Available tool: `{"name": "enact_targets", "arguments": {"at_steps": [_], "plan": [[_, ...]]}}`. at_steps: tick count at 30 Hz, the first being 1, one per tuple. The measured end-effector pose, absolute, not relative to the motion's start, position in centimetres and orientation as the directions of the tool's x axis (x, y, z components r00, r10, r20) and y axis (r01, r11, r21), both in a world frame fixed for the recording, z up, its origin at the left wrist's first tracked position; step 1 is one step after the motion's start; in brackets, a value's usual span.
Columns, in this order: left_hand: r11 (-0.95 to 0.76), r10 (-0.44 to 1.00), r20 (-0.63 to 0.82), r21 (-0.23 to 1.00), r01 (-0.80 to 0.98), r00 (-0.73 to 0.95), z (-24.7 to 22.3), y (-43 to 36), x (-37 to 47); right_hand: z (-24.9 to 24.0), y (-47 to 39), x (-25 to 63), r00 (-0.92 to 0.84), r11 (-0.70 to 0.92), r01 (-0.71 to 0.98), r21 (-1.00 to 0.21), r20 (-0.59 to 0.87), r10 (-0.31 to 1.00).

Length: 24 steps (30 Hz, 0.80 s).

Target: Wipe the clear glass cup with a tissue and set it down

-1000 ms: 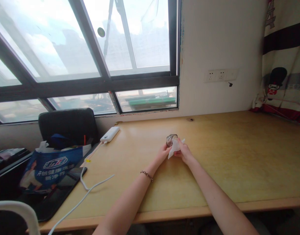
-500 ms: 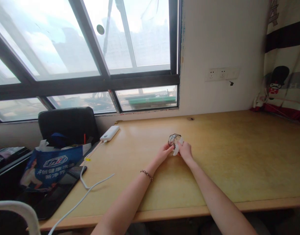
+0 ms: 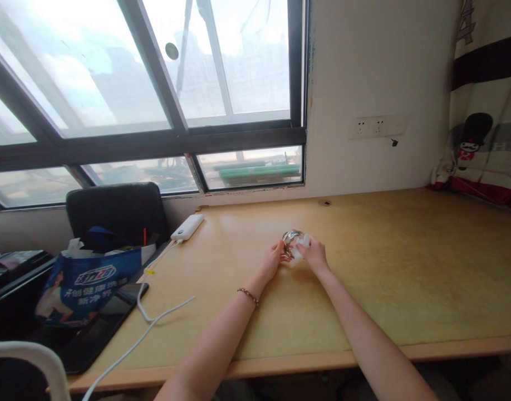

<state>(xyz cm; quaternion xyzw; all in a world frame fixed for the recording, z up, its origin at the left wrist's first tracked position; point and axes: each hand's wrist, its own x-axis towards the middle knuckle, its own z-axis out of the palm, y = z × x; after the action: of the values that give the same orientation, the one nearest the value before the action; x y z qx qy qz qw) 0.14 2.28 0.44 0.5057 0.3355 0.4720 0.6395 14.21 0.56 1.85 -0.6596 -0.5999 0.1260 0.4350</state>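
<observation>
In the head view, both hands meet above the middle of the wooden desk (image 3: 381,267). My left hand (image 3: 273,260), a beaded bracelet on its wrist, is closed on the left side of a small, shiny, rounded see-through object with dark lines (image 3: 292,235). Its exact kind cannot be made out. My right hand (image 3: 315,256) pinches a soft-looking white piece (image 3: 300,248), perhaps tissue or a wipe, against the right side of that object. The fingers partly hide both things.
A white power bank (image 3: 188,227) lies at the desk's left edge, its white cable (image 3: 155,319) running toward the front. Left of the desk are a blue bag (image 3: 94,287) and a black chair (image 3: 113,209). A wall socket (image 3: 378,127) is behind, beside the window.
The see-through object has turned and shifted slightly left in my hands. My left fingers have moved around its side, and the white piece now sits across its right part.
</observation>
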Motion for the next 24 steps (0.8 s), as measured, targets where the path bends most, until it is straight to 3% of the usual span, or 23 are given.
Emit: {"name": "enact_targets", "arguments": {"at_steps": [8, 16, 21, 24], "plan": [[0.093, 0.939, 0.014, 0.951, -0.295, 0.344, 0.0, 2.8, 0.1, 1.9, -0.4, 13.9, 0.16, 0.157, 0.698, -0.699, 0.366, 0.917], [0.095, 0.941, 0.015, 0.947, -0.307, 0.338, -0.1, 2.8, 0.3, 1.3, 0.4, 13.8, 0.269, 0.043, 0.714, -0.699, 0.331, 0.904], [0.096, 0.895, 0.032, 0.96, -0.262, 0.446, 0.2, 2.1, 0.7, 1.4, 0.3, 13.7, 0.365, -0.075, 0.546, -0.834, 0.156, 0.918], [0.085, 0.874, 0.046, 0.966, -0.246, 0.484, 0.3, 1.9, 0.8, 1.7, 0.2, 13.4, 0.324, -0.143, 0.426, -0.894, 0.003, 0.946]]}}
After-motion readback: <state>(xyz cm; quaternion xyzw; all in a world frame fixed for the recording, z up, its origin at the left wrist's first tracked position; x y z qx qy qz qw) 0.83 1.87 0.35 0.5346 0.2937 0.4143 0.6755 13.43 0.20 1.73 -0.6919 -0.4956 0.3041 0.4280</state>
